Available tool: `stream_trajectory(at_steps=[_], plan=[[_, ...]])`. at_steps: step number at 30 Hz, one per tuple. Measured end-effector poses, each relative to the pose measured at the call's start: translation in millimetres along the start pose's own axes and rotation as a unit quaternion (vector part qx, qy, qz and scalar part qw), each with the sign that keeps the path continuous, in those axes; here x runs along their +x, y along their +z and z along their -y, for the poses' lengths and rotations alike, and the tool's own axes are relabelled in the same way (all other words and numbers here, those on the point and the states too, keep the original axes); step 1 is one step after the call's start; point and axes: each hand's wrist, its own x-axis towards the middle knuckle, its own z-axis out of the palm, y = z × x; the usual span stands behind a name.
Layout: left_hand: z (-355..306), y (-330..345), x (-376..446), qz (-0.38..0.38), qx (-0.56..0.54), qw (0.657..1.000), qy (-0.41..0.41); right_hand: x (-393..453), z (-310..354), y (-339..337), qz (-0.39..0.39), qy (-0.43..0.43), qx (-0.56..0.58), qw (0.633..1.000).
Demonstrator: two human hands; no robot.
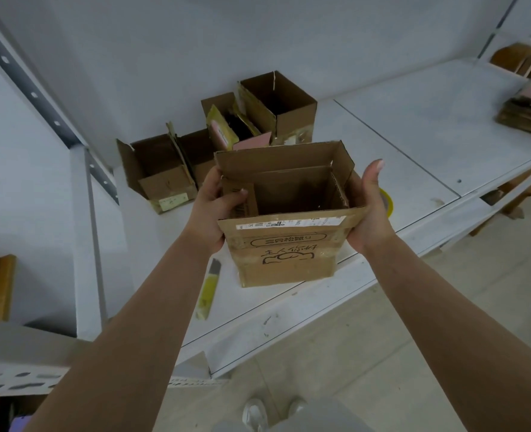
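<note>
An open brown cardboard box (286, 254) with black printed writing and a white label on its near flap is held above the front edge of a white shelf (413, 132). My left hand (214, 210) grips its left side, thumb folded over the left flap into the opening. My right hand (368, 210) holds the right side, thumb pointing up along the wall. The box looks empty inside.
Several open cardboard boxes (276, 107) stand at the back of the shelf, one holding pink card. A yellow utility knife (209, 285) lies near the shelf front. A yellow tape roll (387, 201) peeks from behind my right hand. Flattened cardboard (525, 116) is stacked far right.
</note>
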Motion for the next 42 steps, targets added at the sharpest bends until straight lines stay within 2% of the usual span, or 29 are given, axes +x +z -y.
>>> stream_trajectory(at_steps=[3, 7, 12, 14, 18, 20, 23, 26, 29, 33, 35, 38, 42], plan=[[-0.2, 1.4, -0.7, -0.013, -0.003, 1.000, -0.002, 0.6, 0.0, 1.0, 0.006, 0.000, 0.002, 1.000], [-0.3, 3.0, -1.3, -0.007, -0.009, 1.000, 0.005, 6.4, 4.0, -3.9, -0.024, -0.036, -0.029, 0.999], [-2.3, 4.8, -3.3, -0.006, -0.041, 0.999, 0.000, 0.2, -6.7, -6.3, -0.014, -0.017, -0.020, 1.000], [-5.5, 5.3, -2.9, -0.037, -0.054, 0.997, -0.028, -0.7, -6.3, -3.7, -0.007, -0.018, -0.025, 1.000], [-13.0, 8.3, 0.5, -0.147, -0.031, 0.984, -0.094, 0.4, -4.3, -2.6, 0.033, -0.042, -0.036, 0.998], [-13.7, 10.7, 2.0, -0.167, -0.030, 0.981, -0.098, 0.1, -3.0, -3.9, 0.054, -0.040, -0.039, 0.997], [-14.6, 15.8, 4.9, -0.163, 0.006, 0.985, -0.055, 1.0, 2.6, -5.3, 0.037, -0.033, -0.069, 0.996], [-21.8, 18.8, 8.7, -0.155, 0.031, 0.987, 0.015, 6.4, 10.6, -4.0, 0.043, -0.095, -0.083, 0.991], [-23.2, 19.9, 12.1, -0.159, 0.063, 0.985, 0.035, 12.1, 16.7, -0.3, 0.038, -0.143, -0.091, 0.985], [-7.3, 14.8, 8.8, -0.148, -0.028, 0.988, -0.038, 11.4, 4.8, 0.3, -0.003, -0.141, -0.084, 0.986], [-2.5, 9.6, 7.0, -0.109, -0.078, 0.991, -0.028, 11.4, 0.5, -2.2, -0.021, -0.129, -0.074, 0.989], [-8.1, 1.0, 6.3, -0.086, -0.082, 0.993, 0.027, 13.5, 2.5, -5.2, -0.027, -0.120, -0.082, 0.989], [-20.1, -3.4, -1.7, -0.074, 0.037, 0.995, 0.063, 15.7, 10.3, -2.9, -0.023, -0.118, -0.112, 0.986]])
